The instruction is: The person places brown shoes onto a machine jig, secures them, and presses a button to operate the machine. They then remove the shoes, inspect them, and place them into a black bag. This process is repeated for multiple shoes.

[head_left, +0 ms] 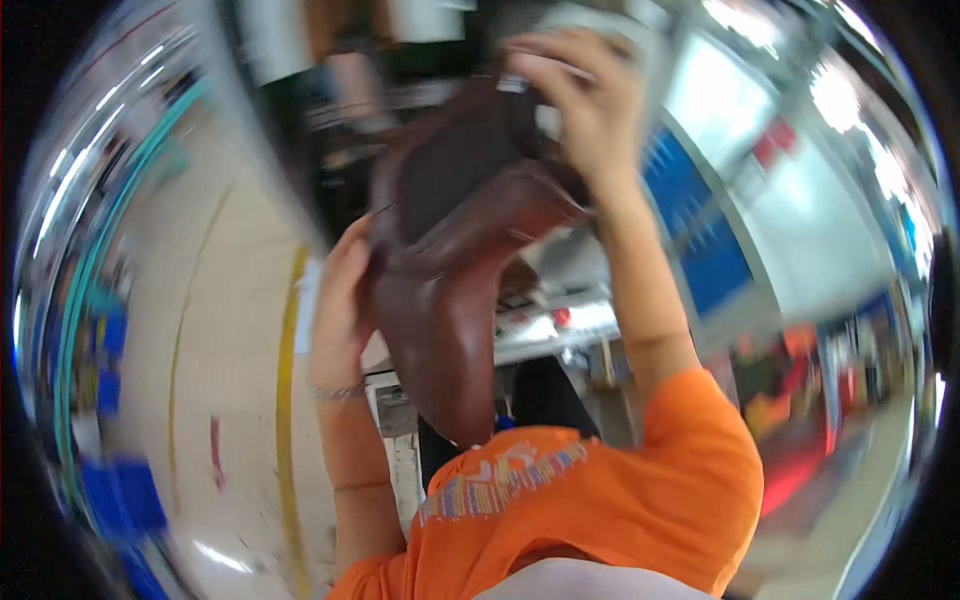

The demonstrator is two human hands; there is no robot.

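A dark brown leather boot upper (pixel 450 260) is held up in front of me, its pointed end hanging down toward my orange shirt (pixel 600 500). My left hand (pixel 340 290) grips its left side at mid-height; a thin bracelet sits on that wrist. My right hand (pixel 590 100) is raised higher and closed on the top edge of the leather. Both forearms rise from the lower edge. The whole picture is blurred by motion.
A pale floor with yellow lines (pixel 290 400) fills the left side, with blue crates (pixel 115 490) near its rim. A cluttered work surface (pixel 560 325) lies behind the leather. Blue panels (pixel 700 230) and a pale wall stand at the right.
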